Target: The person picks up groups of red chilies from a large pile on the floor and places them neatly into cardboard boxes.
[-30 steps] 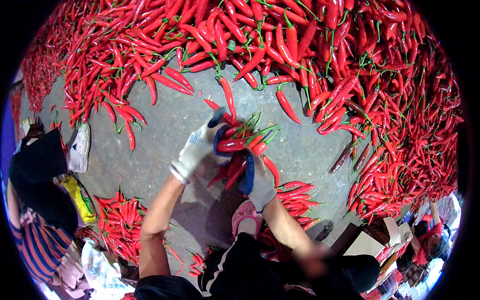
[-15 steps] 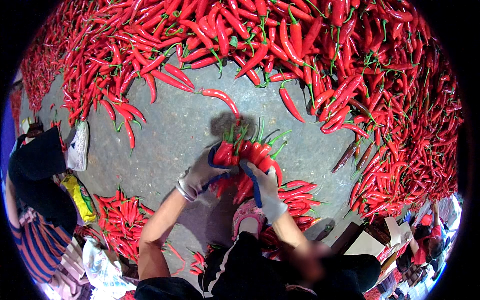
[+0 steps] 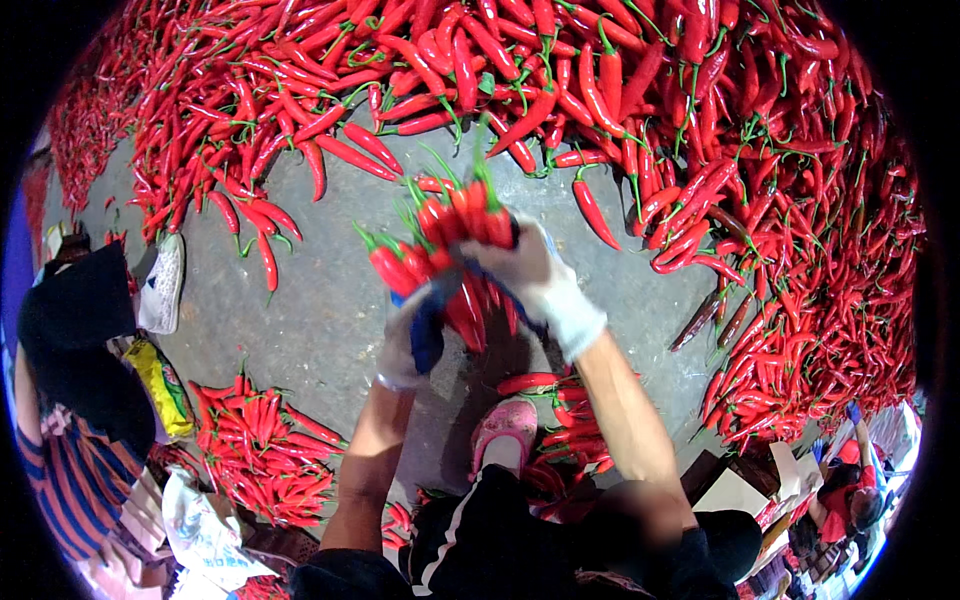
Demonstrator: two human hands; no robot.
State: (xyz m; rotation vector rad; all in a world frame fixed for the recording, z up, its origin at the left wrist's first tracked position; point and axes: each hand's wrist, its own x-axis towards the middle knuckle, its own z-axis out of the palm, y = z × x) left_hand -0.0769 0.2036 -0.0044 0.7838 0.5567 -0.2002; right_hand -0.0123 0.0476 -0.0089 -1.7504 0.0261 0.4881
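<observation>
Between my hands, a bunch of red chili peppers is held above the floor, its green stems pointing away from me and fanned out to the left. My left hand, in a grey glove with a blue palm, is closed on the lower left of the bunch. Over the right side of it wraps my right hand, gloved the same way and slightly blurred. Pepper tips hang down between the two wrists. The gloves partly hide the middle of the bunch.
A large heap of chili peppers curves around the far side and the right. Smaller piles lie at the left and beside my pink shoe. Another person in a striped top sits at the left, near a yellow bag.
Both hands have moved farther from me with the bunch, the right hand farthest. The bunch now fans out toward the left. My view has shifted slightly.
</observation>
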